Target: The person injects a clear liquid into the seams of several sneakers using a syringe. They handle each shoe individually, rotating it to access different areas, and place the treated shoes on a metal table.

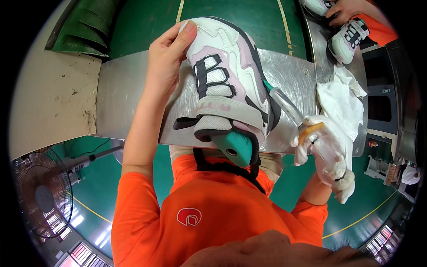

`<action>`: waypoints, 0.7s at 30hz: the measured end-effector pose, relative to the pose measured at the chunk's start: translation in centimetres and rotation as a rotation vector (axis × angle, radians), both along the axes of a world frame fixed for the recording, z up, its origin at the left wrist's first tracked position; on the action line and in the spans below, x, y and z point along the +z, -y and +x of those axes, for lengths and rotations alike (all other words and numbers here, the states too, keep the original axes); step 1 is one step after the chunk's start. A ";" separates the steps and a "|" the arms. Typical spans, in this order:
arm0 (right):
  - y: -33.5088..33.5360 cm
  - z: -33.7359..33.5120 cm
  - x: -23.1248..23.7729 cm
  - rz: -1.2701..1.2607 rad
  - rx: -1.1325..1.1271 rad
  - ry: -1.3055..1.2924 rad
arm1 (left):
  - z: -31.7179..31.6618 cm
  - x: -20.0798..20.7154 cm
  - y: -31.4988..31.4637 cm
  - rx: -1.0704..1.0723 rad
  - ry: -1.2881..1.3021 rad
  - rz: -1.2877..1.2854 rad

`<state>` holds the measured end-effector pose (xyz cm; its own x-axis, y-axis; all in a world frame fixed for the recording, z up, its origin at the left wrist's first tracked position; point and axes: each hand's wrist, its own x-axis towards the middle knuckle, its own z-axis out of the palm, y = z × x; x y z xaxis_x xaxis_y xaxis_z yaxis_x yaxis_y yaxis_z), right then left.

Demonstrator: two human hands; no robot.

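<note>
We see a brushed steel worktable (133, 89), matte with swirl scratches, edges bowed by the lens. Beige board (49, 98) butts against its left side, scuffed. Green floor (147, 22) beyond it, glossy, with yellow lines.

Orange shirt (209, 213) fills the lower middle, smooth knit, small white emblem on the chest.

The sneaker (227, 75) sits over the middle of the table, toe pointing away, held up off the surface as far as we can tell. Upper is white and pale pink panels, dark trim, mesh inserts, two dark loop straps, and a wide strap across the instep. A teal plastic last (235, 149) sticks out of the collar, smooth, with one round hole.

Our left hand (167, 58), bare, is wrapped around the toe end, thumb pressed on the white toe cap, fingers curled behind.

Our right hand (327, 151) wears a white cloth glove and is closed around a translucent tube-like tool (287, 104) with a green tip touching the shoe's right side.

Crumpled white cloth (340, 95) lies just beyond the glove.

Top right: another person's hand (344, 11) on a second sneaker (349, 38), similar colours.

Lower left: a wire-guard fan (42, 198).
</note>
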<state>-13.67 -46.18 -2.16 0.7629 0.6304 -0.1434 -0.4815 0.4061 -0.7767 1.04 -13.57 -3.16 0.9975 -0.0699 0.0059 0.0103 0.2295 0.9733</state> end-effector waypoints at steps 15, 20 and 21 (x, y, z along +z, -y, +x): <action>-0.1 -1.2 0.2 -0.029 -0.105 0.138 | 0.3 -0.7 -0.3 0.007 0.025 -0.016; 0.7 -3.8 0.3 -0.028 -0.408 0.364 | -0.2 0.2 0.5 -0.018 0.058 -0.073; 1.1 -4.0 -0.1 -0.024 -0.459 0.415 | -0.6 0.7 0.5 -0.013 0.077 -0.071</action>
